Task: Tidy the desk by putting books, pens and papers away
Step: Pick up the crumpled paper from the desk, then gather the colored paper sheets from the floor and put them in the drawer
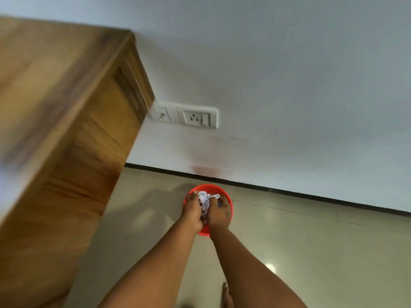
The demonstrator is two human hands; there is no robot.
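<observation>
Both hands reach down together over a red bin (229,204) that stands on the tiled floor (311,241), and between them they squeeze 1 wad of crumpled white paper (205,200). The left hand (193,211) has its fingers curled round the left side of the wad, the right hand (219,211) has its fingers curled over the right side, and the 2 hands touch each other near the wrists. The paper sits within the bin's round opening, held at or just above the rim; whether it rests on anything inside cannot be told, since the hands cover most of the opening. Only the far rim and the right and near edges of the bin show around the hands. Both bare forearms run from the bottom of the view up to the bin. To the left of the hands, well apart from them, stands the wooden worktop (44,90), seen blurred from its corner, with its side panel dropping to the floor. Beyond the hands, the white wall (289,74) meets the floor along a dark skirting line (289,192) just past the bin. Higher on that wall, beyond and slightly left of the hands, is a white socket plate (191,117) beside the worktop's far edge. Near the right forearm, at the bottom of the view, a bare foot (227,294) rests on the floor.
</observation>
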